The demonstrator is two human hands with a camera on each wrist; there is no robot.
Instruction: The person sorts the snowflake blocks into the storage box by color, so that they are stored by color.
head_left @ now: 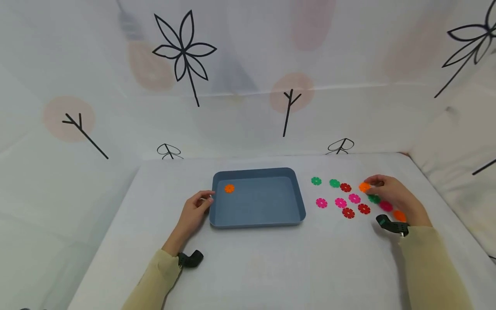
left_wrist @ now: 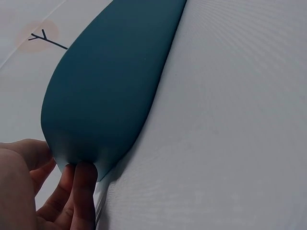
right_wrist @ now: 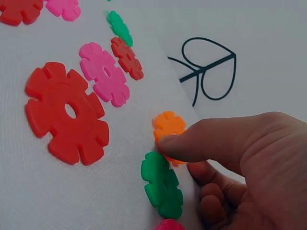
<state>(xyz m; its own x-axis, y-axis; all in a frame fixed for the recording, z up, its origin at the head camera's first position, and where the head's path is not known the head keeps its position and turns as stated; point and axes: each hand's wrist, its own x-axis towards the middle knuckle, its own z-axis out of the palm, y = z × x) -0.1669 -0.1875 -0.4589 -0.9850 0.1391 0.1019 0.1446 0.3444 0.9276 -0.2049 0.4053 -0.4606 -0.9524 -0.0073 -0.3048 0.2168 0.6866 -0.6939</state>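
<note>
My left hand (head_left: 193,212) holds the left rim of a shallow blue-grey tray (head_left: 263,200), its fingers bent against the tray wall in the left wrist view. Inside the tray, toward the back left, lies one orange flower-shaped disc (head_left: 229,188). At the right, my right hand (head_left: 396,197) pinches another orange flower-shaped disc (right_wrist: 169,127), the thumb on its face. Just beside that piece lies a green notched disc (right_wrist: 162,184). A large red disc (right_wrist: 69,112) and a pink disc (right_wrist: 104,74) lie nearby in the right wrist view.
Several more flower discs, such as a green one (head_left: 316,181) and a pink one (head_left: 321,203), are scattered right of the tray. An orange disc (head_left: 399,215) lies by the right wrist. The white-covered table (head_left: 271,267) meets a patterned cloth backdrop (head_left: 240,125).
</note>
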